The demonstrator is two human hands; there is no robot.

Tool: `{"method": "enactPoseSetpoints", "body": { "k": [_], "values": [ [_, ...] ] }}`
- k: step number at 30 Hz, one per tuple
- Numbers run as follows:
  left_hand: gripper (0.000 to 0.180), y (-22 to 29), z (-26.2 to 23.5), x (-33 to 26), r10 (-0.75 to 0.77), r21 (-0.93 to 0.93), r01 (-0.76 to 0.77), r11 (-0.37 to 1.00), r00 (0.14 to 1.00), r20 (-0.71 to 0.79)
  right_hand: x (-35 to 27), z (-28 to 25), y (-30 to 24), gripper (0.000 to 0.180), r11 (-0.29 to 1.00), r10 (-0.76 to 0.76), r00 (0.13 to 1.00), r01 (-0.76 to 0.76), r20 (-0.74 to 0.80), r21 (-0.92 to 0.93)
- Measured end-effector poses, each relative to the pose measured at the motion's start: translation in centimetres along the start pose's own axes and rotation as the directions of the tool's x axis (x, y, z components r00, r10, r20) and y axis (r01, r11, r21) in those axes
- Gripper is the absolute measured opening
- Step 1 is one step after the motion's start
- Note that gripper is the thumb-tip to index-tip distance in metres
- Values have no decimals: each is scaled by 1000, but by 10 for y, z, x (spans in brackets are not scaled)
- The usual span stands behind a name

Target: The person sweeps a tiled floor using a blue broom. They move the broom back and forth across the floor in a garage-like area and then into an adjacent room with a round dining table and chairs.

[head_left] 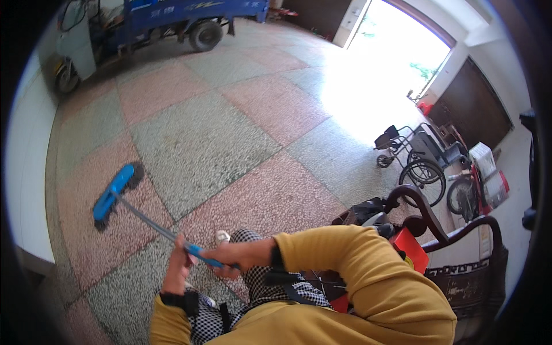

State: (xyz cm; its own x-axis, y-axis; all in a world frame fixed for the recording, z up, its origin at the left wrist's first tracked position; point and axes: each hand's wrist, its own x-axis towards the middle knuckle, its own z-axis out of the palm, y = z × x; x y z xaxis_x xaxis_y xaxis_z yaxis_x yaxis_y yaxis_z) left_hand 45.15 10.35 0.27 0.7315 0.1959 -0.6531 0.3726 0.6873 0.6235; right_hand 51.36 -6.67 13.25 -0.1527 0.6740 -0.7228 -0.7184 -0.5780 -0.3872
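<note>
A blue three-wheeled cargo vehicle [167, 20] stands far across the terrazzo floor [201, 132], a wheelchair [422, 161] off to the right. Left hand [177, 270] and right hand [236, 257] both clasp the blue push broom [118, 194], its head resting on the floor.

Blue push broom [133, 202] (head on floor)

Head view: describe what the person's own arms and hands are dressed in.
Both arms wear long mustard-yellow sleeves, loose and creased, ending at the wrists. A dark band shows at each wrist: one below the left hand, on the wrist, and one at the cuff behind the right hand. Both hands are bare, with no gloves. No rings are visible.
</note>
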Motion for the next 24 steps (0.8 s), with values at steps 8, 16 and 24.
{"method": "enactPoseSetpoints", "body": {
  "k": [8,16,24],
  "values": [
    [56,99,-153,60,538,93,-534,841,843,-23,279,19,-108,35,858,-386,904,425,182,-288],
    [53,63,-122,-14,77,-266,-116,957,985,-154,303,43,-65,44,892,-403,898,343,-176,-294],
    [32,-10,-90,-151,37,-483,-172,859,961,-275,170,107,26,51,822,-132,987,163,96,-546]
  ]
}}
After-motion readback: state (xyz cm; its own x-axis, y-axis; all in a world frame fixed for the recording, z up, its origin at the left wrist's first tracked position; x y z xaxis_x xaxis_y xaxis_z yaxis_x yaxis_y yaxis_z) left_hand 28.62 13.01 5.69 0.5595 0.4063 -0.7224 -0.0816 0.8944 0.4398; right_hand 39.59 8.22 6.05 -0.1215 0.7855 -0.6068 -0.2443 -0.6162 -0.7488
